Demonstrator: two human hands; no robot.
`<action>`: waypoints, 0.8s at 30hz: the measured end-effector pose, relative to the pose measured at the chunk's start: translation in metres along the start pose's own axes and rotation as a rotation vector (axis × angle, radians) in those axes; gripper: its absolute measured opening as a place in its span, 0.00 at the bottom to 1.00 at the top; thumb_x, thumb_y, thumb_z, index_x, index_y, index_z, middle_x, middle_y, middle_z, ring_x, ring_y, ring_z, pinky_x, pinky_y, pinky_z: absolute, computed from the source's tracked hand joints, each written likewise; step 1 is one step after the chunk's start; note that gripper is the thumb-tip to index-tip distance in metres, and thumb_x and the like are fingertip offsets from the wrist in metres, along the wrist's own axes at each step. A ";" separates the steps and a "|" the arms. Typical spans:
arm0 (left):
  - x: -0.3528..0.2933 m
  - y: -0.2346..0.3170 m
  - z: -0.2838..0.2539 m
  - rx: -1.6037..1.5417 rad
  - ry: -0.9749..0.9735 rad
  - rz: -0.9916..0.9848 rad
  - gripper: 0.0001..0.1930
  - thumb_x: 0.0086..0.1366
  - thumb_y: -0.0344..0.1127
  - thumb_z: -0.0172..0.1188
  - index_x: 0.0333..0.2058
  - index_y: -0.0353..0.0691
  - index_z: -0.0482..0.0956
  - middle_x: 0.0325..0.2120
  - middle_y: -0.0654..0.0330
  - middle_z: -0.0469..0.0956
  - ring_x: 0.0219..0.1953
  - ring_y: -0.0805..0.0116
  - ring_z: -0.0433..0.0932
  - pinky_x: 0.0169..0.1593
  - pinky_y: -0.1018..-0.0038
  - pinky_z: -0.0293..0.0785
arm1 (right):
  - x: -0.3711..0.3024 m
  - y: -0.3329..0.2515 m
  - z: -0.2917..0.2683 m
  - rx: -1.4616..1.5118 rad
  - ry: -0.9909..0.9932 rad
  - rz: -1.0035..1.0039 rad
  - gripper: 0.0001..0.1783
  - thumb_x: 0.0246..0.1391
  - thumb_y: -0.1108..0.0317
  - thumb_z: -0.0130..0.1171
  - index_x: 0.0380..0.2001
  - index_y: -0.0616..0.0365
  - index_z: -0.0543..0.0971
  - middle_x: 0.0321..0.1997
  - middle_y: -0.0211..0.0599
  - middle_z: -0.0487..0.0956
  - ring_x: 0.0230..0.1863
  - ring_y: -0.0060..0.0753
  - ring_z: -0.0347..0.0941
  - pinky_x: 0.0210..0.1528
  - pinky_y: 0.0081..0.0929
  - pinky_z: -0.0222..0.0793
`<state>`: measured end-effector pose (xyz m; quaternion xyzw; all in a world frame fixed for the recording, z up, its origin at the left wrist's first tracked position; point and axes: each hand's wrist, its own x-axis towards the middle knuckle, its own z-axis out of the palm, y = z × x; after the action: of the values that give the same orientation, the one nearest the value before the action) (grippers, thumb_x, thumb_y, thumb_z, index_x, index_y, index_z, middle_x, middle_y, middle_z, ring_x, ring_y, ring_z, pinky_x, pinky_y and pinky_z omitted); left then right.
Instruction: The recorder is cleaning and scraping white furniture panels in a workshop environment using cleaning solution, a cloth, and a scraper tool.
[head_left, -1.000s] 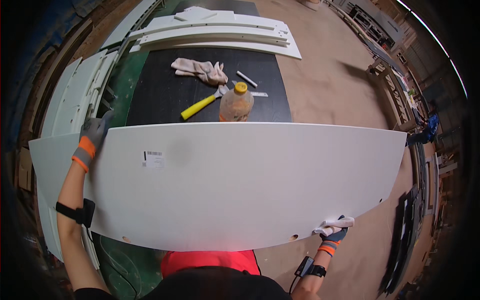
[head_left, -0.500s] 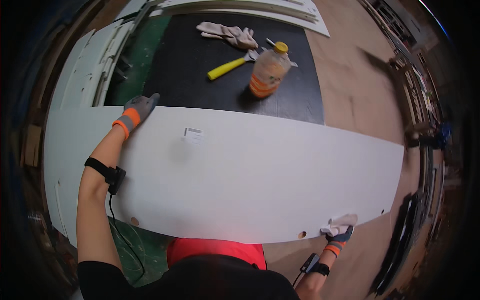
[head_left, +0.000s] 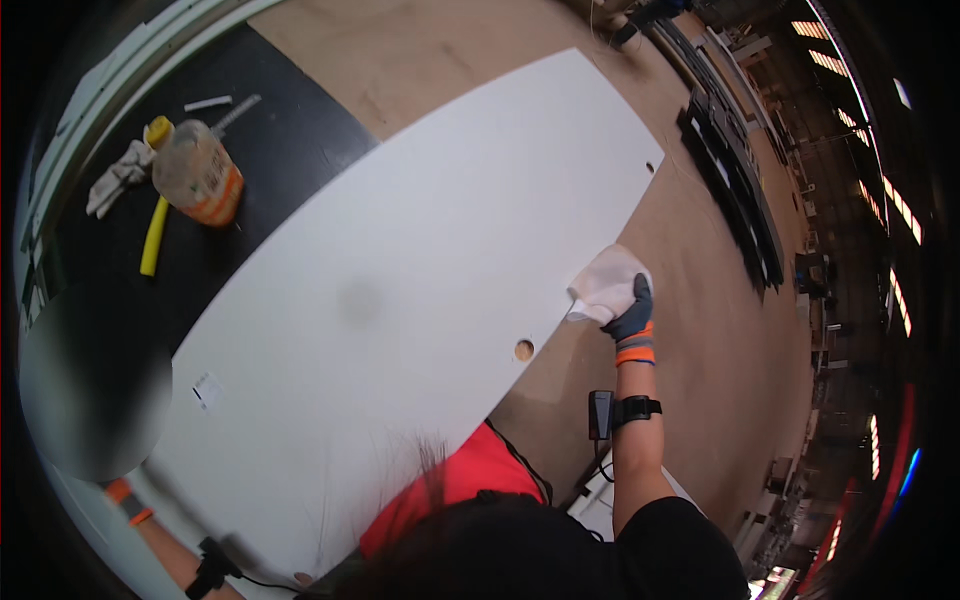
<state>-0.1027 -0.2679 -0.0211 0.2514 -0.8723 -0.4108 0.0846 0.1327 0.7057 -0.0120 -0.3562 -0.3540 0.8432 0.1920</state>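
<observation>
A long white panel (head_left: pixel 420 230) lies slantwise before me, with a round hole (head_left: pixel 524 350) near its right edge and a small label (head_left: pixel 206 390) on its face. My right hand (head_left: pixel 630 318), in a dark glove with an orange cuff, is closed on a white cloth (head_left: pixel 607 282) at the panel's right edge. At the lower left, my left hand (head_left: pixel 127 503) shows only its orange-and-grey cuff beside the panel. A dark, blurred round shape (head_left: pixel 95 385) hides its fingers.
On a black surface (head_left: pixel 280 110) at the upper left stand a bottle with a yellow cap (head_left: pixel 200 175), a yellow-handled tool (head_left: pixel 154 237) and a pale glove (head_left: pixel 122 178). Long black pieces (head_left: pixel 735 180) lie on the floor (head_left: pixel 720 330) at the right.
My view has turned right, so the panel now appears slanted and the bottle sits farther left. My right hand and the cloth appear higher along the panel's edge. My left hand's fingers became hidden.
</observation>
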 end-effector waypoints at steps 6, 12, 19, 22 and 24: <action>-0.046 0.133 -0.091 -0.414 0.146 0.303 0.29 0.73 0.52 0.39 0.58 0.32 0.70 0.49 0.48 0.78 0.50 0.58 0.77 0.58 0.67 0.69 | -0.064 -0.025 -0.040 -0.030 0.074 -0.309 0.36 0.61 0.43 0.50 0.62 0.60 0.64 0.62 0.47 0.70 0.61 0.51 0.67 0.62 0.51 0.65; -0.098 0.150 0.018 -0.155 -0.240 0.439 0.27 0.74 0.44 0.36 0.64 0.34 0.60 0.61 0.46 0.66 0.63 0.54 0.66 0.68 0.60 0.59 | -0.084 -0.017 -0.022 -0.057 0.065 -0.350 0.37 0.61 0.41 0.49 0.62 0.59 0.65 0.61 0.45 0.71 0.60 0.49 0.68 0.62 0.49 0.66; -0.160 0.175 0.105 -0.206 -0.427 0.575 0.28 0.75 0.47 0.37 0.64 0.32 0.60 0.63 0.48 0.64 0.65 0.55 0.63 0.69 0.60 0.55 | -0.060 -0.027 -0.017 -0.522 0.189 -0.486 0.39 0.62 0.35 0.45 0.55 0.64 0.72 0.49 0.40 0.77 0.48 0.31 0.73 0.51 0.28 0.71; -0.190 0.184 0.128 -0.142 -0.442 0.645 0.28 0.76 0.46 0.36 0.63 0.30 0.61 0.63 0.48 0.64 0.63 0.55 0.66 0.67 0.61 0.59 | -0.025 -0.033 0.008 -0.875 0.445 -0.505 0.41 0.58 0.32 0.47 0.44 0.67 0.77 0.38 0.41 0.79 0.40 0.28 0.73 0.43 0.27 0.71; -0.214 0.192 0.148 -0.165 -0.468 0.577 0.27 0.75 0.45 0.37 0.63 0.30 0.61 0.62 0.48 0.65 0.63 0.55 0.66 0.67 0.62 0.60 | -0.005 -0.022 0.023 -0.996 0.424 -0.465 0.40 0.56 0.31 0.50 0.37 0.66 0.79 0.32 0.42 0.79 0.37 0.30 0.75 0.39 0.29 0.71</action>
<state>-0.0415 0.0432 0.0413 -0.1128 -0.8669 -0.4853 0.0151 0.1212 0.7072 0.0183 -0.4772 -0.7301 0.4216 0.2480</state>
